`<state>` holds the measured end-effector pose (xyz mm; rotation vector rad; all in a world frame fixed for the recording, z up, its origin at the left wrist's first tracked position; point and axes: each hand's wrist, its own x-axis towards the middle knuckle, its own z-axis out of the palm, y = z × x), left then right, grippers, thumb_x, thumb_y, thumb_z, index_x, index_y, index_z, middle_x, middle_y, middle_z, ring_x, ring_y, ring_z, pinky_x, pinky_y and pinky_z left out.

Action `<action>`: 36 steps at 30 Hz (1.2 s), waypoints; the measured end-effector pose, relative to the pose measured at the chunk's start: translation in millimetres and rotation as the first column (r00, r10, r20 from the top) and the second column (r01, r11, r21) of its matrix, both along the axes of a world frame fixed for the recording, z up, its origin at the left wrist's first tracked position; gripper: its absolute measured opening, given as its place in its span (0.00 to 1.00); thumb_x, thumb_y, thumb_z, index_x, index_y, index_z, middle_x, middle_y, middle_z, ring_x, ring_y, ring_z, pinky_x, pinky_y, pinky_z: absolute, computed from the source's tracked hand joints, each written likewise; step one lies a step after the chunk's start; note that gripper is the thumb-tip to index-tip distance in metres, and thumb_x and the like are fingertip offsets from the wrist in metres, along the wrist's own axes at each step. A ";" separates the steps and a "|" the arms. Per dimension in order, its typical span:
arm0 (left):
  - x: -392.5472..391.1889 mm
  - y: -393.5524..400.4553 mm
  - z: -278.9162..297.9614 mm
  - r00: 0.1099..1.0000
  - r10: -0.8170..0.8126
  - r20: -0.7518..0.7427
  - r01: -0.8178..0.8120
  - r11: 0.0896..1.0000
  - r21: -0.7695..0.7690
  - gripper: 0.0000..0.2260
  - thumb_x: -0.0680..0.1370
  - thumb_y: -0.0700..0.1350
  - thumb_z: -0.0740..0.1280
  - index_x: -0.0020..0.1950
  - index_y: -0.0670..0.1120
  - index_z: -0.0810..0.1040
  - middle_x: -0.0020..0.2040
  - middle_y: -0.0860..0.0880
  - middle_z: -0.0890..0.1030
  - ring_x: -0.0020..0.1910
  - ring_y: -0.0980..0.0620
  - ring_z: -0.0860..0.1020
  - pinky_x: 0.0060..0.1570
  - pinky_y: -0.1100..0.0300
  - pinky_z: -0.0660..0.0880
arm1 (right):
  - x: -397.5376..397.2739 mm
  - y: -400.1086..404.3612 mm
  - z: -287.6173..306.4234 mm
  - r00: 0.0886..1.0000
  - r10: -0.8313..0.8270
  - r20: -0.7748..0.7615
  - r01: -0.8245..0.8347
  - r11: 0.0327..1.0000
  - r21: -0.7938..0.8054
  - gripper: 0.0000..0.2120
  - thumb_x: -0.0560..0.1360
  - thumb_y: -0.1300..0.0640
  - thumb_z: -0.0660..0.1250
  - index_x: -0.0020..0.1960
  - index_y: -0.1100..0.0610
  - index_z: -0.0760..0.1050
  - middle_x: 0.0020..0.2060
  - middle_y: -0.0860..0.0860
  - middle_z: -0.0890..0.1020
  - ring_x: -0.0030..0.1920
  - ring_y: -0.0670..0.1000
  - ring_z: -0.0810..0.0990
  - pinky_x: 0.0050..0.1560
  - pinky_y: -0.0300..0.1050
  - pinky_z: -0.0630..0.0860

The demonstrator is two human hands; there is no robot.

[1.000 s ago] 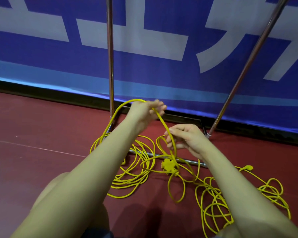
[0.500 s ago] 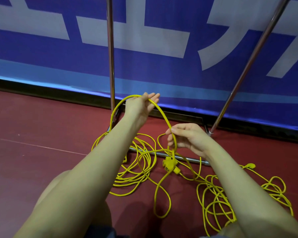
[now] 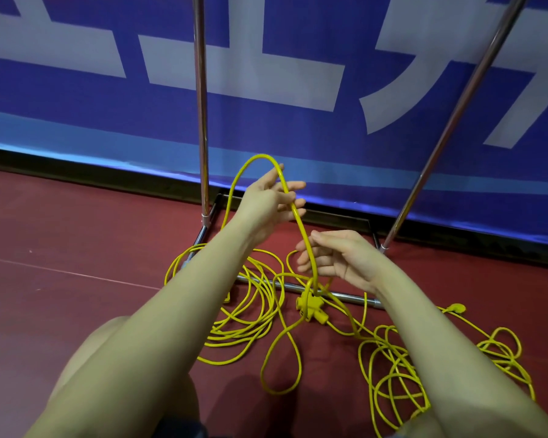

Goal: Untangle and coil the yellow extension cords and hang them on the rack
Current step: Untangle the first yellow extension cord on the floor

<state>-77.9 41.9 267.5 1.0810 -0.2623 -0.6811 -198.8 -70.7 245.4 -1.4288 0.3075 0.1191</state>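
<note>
Head view, looking down past two bare forearms to a dark red floor [image 3: 76, 235].

Left hand [image 3: 268, 200] raised, far and centre, fingers loosely spread, a yellow loop [image 3: 257, 158] draped over them and arching above. Right hand [image 3: 336, 259] lower and nearer, just right of the left, fingers lightly curled round the same strand where it drops; whether truly pinching it, cannot tell.

Strand running steeply down from left hand through right hand to a yellow socket block [image 3: 312, 306] on the floor, directly below and just near of the right hand. Knot of crossings right at the block, so right hand nearer to it.

Cords [image 3: 250, 324] lying in two loose heaps: one left of the block under the left forearm, another [image 3: 393, 374] near right beside the right forearm. A single long loop [image 3: 280, 365] trailing toward the viewer between them. A yellow plug [image 3: 456, 308] on the floor far right.

Rack [image 3: 201, 121] standing behind the cords, two chrome uprights and a floor bar [image 3: 345, 297] passing under the tangle, likely to snag strands. Blue banner [image 3: 298, 58] with white lettering behind.
</note>
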 end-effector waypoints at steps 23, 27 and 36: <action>-9.5 -6.0 3.0 0.999 0.051 -0.019 -0.054 0.981 -0.186 0.18 0.78 0.28 0.58 0.66 0.41 0.64 0.51 0.44 0.80 0.36 0.50 0.83 0.38 0.59 0.81 | 1.3 -6.7 -6.3 1.000 0.013 -0.017 -0.016 0.988 -0.152 0.06 0.77 0.59 0.63 0.48 0.57 0.79 0.38 0.50 0.84 0.42 0.47 0.83 0.41 0.33 0.73; 7.1 3.7 13.1 0.987 0.131 -0.093 -0.152 0.950 -0.273 0.07 0.79 0.30 0.58 0.52 0.40 0.68 0.55 0.41 0.78 0.37 0.50 0.84 0.38 0.60 0.81 | 0.5 -3.2 -13.7 0.998 0.049 -0.027 -0.053 0.982 -0.179 0.06 0.77 0.62 0.64 0.45 0.60 0.79 0.34 0.51 0.83 0.35 0.46 0.82 0.35 0.32 0.73; -7.8 -3.2 -5.8 1.000 -0.023 0.002 0.023 0.999 0.026 0.17 0.76 0.29 0.62 0.65 0.35 0.65 0.46 0.42 0.80 0.35 0.51 0.83 0.39 0.54 0.81 | 2.6 -1.4 -12.8 0.999 -0.024 0.044 0.028 0.997 -0.076 0.08 0.78 0.64 0.60 0.46 0.62 0.78 0.31 0.51 0.81 0.31 0.48 0.81 0.36 0.38 0.78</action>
